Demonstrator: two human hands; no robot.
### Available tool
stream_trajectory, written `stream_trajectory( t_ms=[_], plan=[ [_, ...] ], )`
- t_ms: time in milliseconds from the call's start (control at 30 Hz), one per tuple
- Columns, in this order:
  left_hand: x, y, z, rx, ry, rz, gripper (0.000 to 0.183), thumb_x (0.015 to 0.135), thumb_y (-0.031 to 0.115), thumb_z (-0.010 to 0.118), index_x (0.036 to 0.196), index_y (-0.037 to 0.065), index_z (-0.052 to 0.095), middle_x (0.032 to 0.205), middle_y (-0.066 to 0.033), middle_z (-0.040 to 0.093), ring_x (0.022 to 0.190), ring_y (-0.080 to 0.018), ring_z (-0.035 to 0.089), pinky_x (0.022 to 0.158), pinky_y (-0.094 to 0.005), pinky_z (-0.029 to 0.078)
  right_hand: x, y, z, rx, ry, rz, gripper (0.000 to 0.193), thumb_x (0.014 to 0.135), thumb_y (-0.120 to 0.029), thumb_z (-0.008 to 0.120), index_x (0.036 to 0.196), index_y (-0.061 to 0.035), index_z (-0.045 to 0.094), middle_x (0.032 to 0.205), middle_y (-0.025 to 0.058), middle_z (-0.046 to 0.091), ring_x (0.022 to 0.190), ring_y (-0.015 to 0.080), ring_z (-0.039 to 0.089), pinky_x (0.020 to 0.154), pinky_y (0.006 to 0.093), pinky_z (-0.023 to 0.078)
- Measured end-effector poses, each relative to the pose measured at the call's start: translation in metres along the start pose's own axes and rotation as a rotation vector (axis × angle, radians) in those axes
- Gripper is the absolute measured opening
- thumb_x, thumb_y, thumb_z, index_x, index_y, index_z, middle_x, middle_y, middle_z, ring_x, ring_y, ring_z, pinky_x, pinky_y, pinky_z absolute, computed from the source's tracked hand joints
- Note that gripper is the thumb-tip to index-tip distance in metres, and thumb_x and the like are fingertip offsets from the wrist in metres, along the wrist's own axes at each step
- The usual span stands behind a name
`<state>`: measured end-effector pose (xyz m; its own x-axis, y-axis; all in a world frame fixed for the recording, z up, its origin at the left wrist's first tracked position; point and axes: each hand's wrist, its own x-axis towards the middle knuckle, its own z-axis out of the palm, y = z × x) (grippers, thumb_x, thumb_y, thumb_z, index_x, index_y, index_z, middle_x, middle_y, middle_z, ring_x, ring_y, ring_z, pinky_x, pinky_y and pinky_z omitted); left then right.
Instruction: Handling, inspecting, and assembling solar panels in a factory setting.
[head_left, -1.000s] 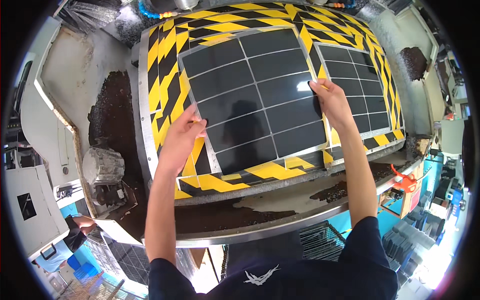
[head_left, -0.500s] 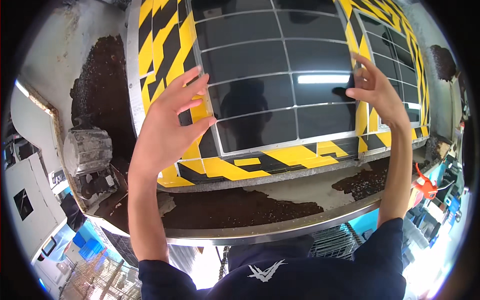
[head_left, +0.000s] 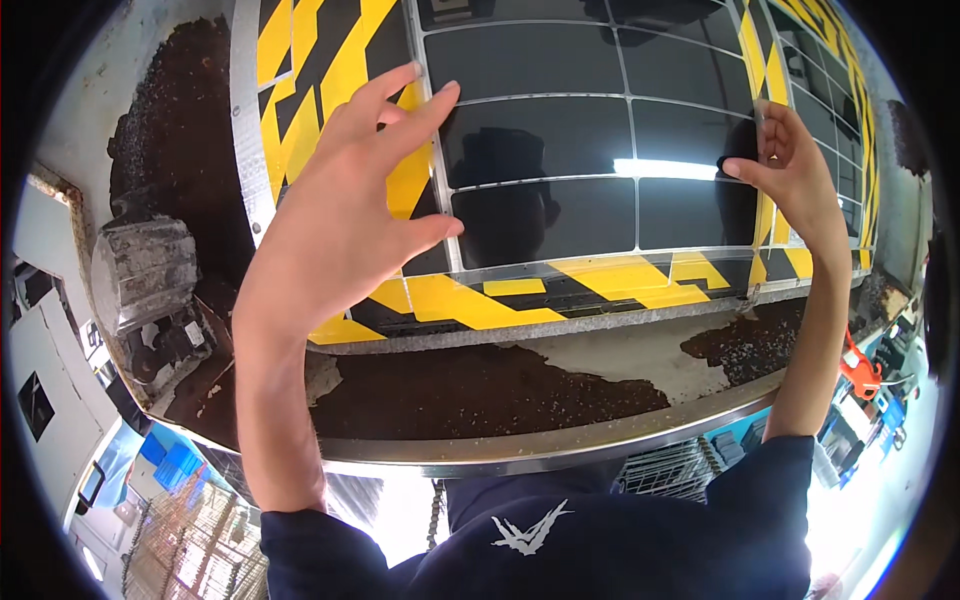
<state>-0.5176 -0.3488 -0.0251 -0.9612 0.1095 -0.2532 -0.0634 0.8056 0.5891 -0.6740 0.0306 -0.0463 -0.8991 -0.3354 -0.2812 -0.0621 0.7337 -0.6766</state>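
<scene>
A glossy black sheet (head_left: 540,60), split by pale lines into rectangles, lies flat on a bed with a yellow-and-black striped border (head_left: 480,308). Its surface reflects a bright lamp and a dark head-like shape. At the sheet's left edge is my left hand (head_left: 350,190), fingers spread and thumb apart, with nothing in it. On the opposite side my right hand (head_left: 795,175) hovers at or rests on the right edge, its fingers bent and thumb apart from them. Whether either hand's fingertips press on the sheet I cannot tell.
A second black gridded sheet (head_left: 815,95) lies to the right. Left of the bed sits a grimy grey motor-like block (head_left: 145,275). A metal rim (head_left: 520,455) with a brown-stained trough runs along my side. An orange tool (head_left: 862,375) hangs at the right.
The sheet and bed appear shifted up and the view has moved a little. My left hand's fingers now reach farther over the sheet's left edge; my right hand stays by the right edge.
</scene>
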Motion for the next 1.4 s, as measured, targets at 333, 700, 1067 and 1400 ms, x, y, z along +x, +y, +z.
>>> stream_trajectory(
  t_ms=[333,700,1067,1400],
  plan=[
    [0.009,0.014,-0.009,-0.036,-0.063,-0.060,0.106,0.060,0.002,0.092,0.155,0.020,0.048,0.164,-0.0062,0.032,0.130,-0.0280,0.049,0.114,-0.0414,0.045,-0.002,-0.015,-0.026,0.398,-0.053,0.202,0.036,0.106,-0.021,0.058,0.133,0.0029,0.057,0.096,0.0044,0.066,0.079,0.0123,0.068,0.075,0.0252,0.057],
    [0.010,0.013,-0.008,-0.014,-0.073,-0.081,0.108,0.061,0.005,0.093,0.156,0.021,0.046,0.164,-0.0044,0.031,0.133,-0.0273,0.047,0.116,-0.0432,0.045,0.003,-0.013,-0.026,0.428,0.103,0.280,0.031,0.111,-0.029,0.047,0.100,-0.0025,0.059,0.090,0.0109,0.072,0.071,0.0156,0.072,0.067,0.0264,0.060],
    [0.009,0.013,-0.004,0.007,-0.030,-0.064,0.099,0.065,0.010,0.091,0.154,0.020,0.049,0.166,-0.0039,0.034,0.136,-0.0301,0.046,0.117,-0.0425,0.042,0.002,-0.009,-0.021,0.205,-0.019,0.101,0.046,0.099,-0.015,0.068,0.140,0.0033,0.056,0.094,0.0015,0.064,0.083,0.0081,0.061,0.080,0.0234,0.050],
    [0.005,0.003,0.003,0.099,0.057,0.004,0.085,0.064,0.012,0.093,0.142,0.024,0.064,0.164,-0.0011,0.041,0.131,-0.0265,0.052,0.112,-0.0425,0.047,0.001,0.003,-0.006,0.007,0.026,-0.033,0.073,0.078,-0.016,0.092,0.138,0.0021,0.054,0.099,0.0006,0.053,0.083,0.0072,0.054,0.075,0.0226,0.050]
  ],
)
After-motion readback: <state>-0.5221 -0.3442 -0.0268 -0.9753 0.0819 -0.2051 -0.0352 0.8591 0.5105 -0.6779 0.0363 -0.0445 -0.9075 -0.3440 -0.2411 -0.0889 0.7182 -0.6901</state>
